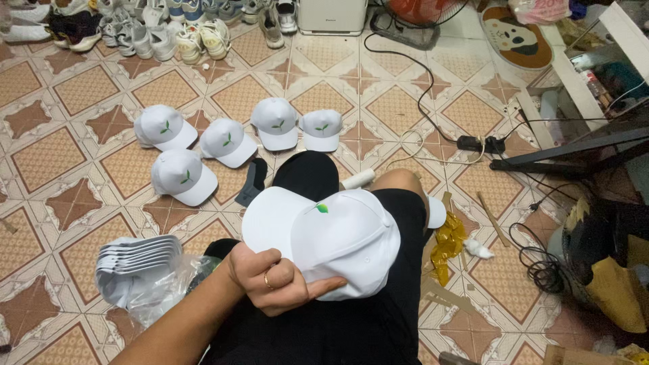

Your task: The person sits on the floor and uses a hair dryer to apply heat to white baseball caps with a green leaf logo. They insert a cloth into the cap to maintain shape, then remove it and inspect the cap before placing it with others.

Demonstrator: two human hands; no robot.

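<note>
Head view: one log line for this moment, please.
left hand: grips white cap over lap | right hand: out of view | floor: five caps, bagged cap stack

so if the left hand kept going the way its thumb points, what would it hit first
The left hand holds the white cap, thumb pointing right along the cap's lower edge. Going on that way it would stay against the cap, then pass over the black shorts; depth is unclear.
</note>
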